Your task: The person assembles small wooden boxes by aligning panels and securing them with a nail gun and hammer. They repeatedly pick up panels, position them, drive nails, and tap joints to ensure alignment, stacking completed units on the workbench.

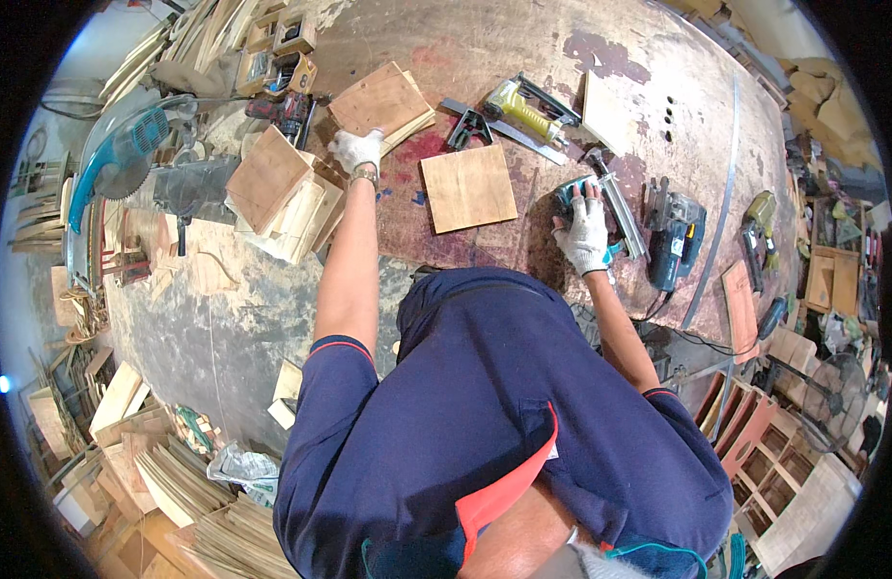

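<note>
**Left Hand at the Board Stack, Right Hand on the Power Tool**

We reach our left hand (357, 150) forward to the stack of square boards (383, 101) at the far side of the tabletop (658, 58). The gloved fingers curl onto the near edge of the top board, touching it. The stack lies straight ahead of the left hand, so this hand is the nearer one. Our right hand (583, 232) rests closed on a teal power tool (571, 191). A single square board (468, 187) lies flat between both hands.
</note>
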A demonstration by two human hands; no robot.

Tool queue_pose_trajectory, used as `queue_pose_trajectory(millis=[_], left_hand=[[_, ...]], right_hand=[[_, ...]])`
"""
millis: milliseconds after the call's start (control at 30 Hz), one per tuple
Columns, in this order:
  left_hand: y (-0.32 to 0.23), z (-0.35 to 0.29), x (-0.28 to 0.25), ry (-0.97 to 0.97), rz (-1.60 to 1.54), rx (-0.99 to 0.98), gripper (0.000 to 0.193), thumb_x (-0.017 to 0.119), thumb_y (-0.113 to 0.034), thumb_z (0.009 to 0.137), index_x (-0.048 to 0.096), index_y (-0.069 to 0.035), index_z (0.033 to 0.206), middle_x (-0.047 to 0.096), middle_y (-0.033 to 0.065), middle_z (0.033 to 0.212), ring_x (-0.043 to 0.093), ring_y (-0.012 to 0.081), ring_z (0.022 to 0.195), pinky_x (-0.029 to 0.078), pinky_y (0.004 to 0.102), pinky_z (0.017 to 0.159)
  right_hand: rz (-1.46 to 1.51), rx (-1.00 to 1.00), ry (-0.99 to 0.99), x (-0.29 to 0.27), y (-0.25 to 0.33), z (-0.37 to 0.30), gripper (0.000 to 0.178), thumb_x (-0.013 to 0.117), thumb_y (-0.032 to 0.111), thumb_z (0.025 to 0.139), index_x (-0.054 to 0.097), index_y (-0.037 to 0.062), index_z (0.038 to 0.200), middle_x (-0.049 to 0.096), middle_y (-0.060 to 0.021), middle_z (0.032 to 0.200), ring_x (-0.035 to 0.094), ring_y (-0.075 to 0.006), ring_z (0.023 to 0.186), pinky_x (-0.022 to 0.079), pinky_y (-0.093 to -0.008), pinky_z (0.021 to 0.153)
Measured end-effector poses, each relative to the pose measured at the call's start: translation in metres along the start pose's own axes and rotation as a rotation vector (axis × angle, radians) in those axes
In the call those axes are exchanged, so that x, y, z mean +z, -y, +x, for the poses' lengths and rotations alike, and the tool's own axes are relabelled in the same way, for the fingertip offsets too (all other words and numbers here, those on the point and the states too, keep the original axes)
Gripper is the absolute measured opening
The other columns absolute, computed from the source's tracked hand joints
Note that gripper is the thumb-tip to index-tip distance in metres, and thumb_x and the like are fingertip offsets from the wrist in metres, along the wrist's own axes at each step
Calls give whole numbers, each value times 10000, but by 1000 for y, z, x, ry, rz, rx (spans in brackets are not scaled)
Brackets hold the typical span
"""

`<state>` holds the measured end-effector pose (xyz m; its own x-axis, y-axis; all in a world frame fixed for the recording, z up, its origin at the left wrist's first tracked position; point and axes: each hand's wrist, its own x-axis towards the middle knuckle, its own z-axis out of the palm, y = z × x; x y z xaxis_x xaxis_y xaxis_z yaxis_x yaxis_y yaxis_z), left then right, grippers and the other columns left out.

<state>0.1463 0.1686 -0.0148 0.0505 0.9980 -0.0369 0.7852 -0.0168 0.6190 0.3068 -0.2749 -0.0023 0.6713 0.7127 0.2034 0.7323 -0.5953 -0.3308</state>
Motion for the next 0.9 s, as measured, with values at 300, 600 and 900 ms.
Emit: queue_pose_trajectory(millis=[300, 600, 900], left_hand=[[46, 51, 0, 142, 30, 289, 719, 922, -417, 659, 668, -8, 1194, 668, 284, 1168, 658, 392, 1059, 520, 460, 921], [84, 40, -18, 508, -872, 203, 126, 642, -7, 902, 569, -105, 936, 658, 30, 926, 600, 157, 719, 496, 322, 654], [30, -190, -70, 745, -979, -25, 254, 713, -52, 918, 649, 6, 1157, 697, 86, 1185, 637, 110, 971, 517, 279, 811]], right_hand=[[85, 8, 24, -4, -1, 2, 825, 784, 166, 765, 427, 47, 1498, 351, -236, 1582, 292, -432, 1491, 315, -484, 1206], [248, 107, -160, -13, 22, 5, 741, 762, 174, 837, 437, 54, 1492, 487, -227, 1470, 514, -416, 1321, 477, -458, 1055], [688, 178, 295, -8, 88, 22, 539, 616, 248, 994, 463, 9, 1452, 648, -190, 1172, 679, -298, 940, 534, -390, 802]])
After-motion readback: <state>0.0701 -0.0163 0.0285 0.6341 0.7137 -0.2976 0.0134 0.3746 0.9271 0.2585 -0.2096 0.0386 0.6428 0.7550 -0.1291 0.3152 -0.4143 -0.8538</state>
